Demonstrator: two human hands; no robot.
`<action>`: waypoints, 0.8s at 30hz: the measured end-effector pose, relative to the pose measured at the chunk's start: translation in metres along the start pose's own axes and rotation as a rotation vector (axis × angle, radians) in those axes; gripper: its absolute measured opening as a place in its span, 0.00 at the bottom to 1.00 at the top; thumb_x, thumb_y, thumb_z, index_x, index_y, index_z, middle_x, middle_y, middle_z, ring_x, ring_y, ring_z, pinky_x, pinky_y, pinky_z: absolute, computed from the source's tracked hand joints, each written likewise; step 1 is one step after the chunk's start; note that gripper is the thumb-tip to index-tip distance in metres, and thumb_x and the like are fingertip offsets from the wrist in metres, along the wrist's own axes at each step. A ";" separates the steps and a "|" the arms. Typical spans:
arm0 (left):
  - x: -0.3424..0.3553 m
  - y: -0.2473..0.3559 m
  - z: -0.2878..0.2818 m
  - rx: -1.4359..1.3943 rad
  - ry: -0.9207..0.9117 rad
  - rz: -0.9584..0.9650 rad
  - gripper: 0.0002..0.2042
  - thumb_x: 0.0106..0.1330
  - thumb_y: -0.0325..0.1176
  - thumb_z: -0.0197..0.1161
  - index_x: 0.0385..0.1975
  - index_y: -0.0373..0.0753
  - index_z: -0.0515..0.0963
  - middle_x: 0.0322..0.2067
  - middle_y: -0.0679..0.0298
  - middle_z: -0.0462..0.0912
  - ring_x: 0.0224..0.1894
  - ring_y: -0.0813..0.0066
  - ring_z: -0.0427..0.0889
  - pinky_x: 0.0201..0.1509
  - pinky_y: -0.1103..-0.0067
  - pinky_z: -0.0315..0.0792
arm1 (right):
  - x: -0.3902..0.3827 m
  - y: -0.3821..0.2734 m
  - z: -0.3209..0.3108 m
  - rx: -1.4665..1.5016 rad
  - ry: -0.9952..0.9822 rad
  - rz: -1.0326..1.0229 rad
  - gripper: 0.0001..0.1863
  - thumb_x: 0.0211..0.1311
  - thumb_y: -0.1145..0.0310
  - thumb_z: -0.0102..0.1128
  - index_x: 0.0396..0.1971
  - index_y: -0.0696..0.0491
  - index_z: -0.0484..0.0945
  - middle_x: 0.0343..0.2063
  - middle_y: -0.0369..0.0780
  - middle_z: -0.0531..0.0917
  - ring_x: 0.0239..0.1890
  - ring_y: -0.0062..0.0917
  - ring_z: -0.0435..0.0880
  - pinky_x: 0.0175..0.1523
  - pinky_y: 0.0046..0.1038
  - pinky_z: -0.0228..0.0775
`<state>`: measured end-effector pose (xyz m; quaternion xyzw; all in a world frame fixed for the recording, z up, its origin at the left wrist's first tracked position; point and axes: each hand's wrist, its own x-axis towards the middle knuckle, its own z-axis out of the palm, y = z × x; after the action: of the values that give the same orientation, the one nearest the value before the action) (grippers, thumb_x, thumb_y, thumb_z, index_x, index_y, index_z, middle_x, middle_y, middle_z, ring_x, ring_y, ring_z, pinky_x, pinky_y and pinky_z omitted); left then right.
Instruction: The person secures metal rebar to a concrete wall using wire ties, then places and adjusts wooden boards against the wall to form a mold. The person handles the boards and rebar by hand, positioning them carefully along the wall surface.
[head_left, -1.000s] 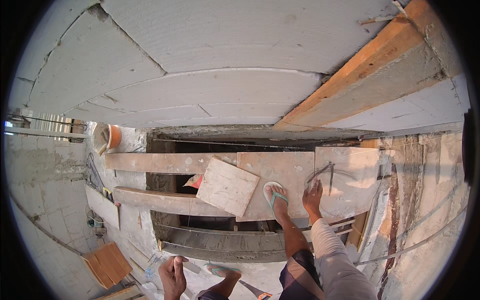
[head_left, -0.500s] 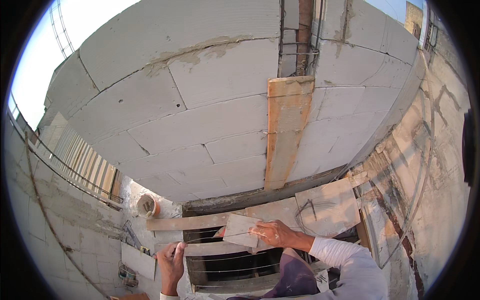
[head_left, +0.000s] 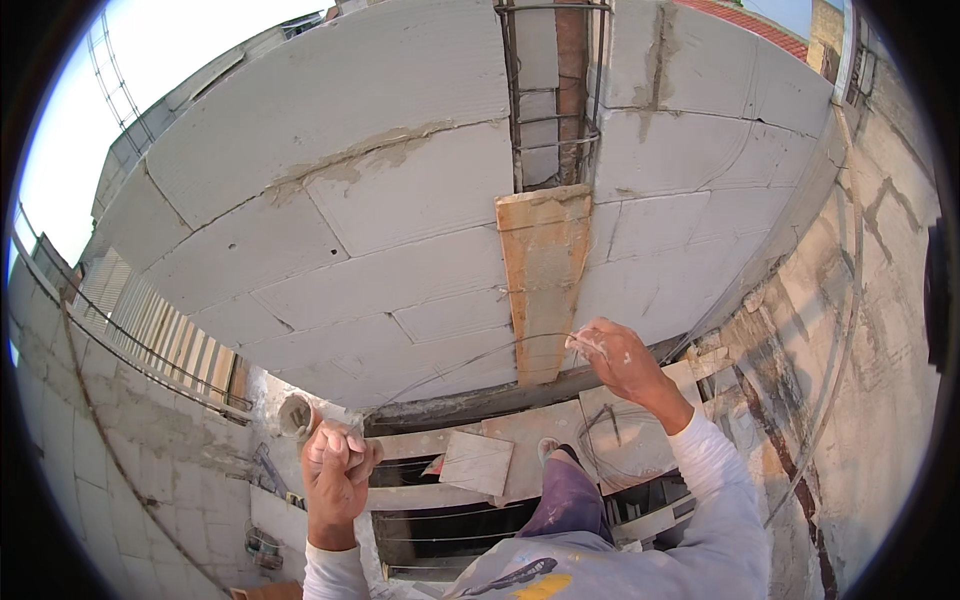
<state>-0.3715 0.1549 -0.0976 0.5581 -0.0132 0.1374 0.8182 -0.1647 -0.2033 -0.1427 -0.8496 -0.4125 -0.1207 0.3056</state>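
A thin wire [head_left: 455, 368] arcs between my two raised hands in front of the pale block wall. My right hand [head_left: 622, 362] is closed in a pinch on its right end, near the foot of the upright wooden board [head_left: 545, 270]. On the left, my left hand [head_left: 338, 468] is curled closed beside the bucket [head_left: 296, 416]. The wire's other end runs down close to that hand, and the fingers appear to hold it. Below and between the hands, a square pale board [head_left: 477, 462] lies on the planks.
Planks [head_left: 410, 443] and panels bridge a dark opening [head_left: 450, 535] crossed by thin bars. Loose wire coils lie on a panel [head_left: 635, 435] at right. The block wall [head_left: 420, 240] rises ahead, with a steel reinforcement cage [head_left: 555, 130] in its gap. A rough wall stands at right.
Both hands have risen, the right one going up and away from the square board. The wire now bows upward between them. My body has straightened, and a foot shows on the planks.
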 end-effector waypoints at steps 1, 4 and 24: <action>0.020 -0.006 0.014 -0.111 -0.047 -0.029 0.16 0.80 0.45 0.56 0.33 0.40 0.76 0.21 0.75 0.62 0.23 0.84 0.58 0.30 0.83 0.56 | 0.024 0.008 -0.027 0.235 0.086 0.144 0.10 0.73 0.72 0.57 0.41 0.62 0.84 0.39 0.44 0.86 0.41 0.31 0.87 0.46 0.31 0.82; 0.081 -0.034 0.061 -0.387 -0.205 -0.139 0.15 0.80 0.46 0.56 0.35 0.41 0.76 0.23 0.74 0.62 0.24 0.82 0.58 0.30 0.83 0.58 | 0.097 0.048 -0.087 0.629 0.387 0.195 0.11 0.77 0.71 0.56 0.44 0.61 0.85 0.38 0.41 0.86 0.38 0.23 0.88 0.44 0.26 0.85; 0.332 -0.141 0.263 -0.576 0.097 -0.197 0.24 0.83 0.33 0.45 0.71 0.24 0.56 0.67 0.46 0.66 0.71 0.56 0.68 0.79 0.68 0.63 | 0.275 0.109 -0.134 -0.124 0.597 -0.017 0.11 0.68 0.83 0.53 0.46 0.64 0.82 0.38 0.48 0.87 0.40 0.41 0.89 0.45 0.34 0.81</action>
<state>0.0162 -0.0643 -0.0692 0.2945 0.0414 0.0745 0.9519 0.0997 -0.1654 0.0421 -0.7902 -0.3033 -0.3926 0.3598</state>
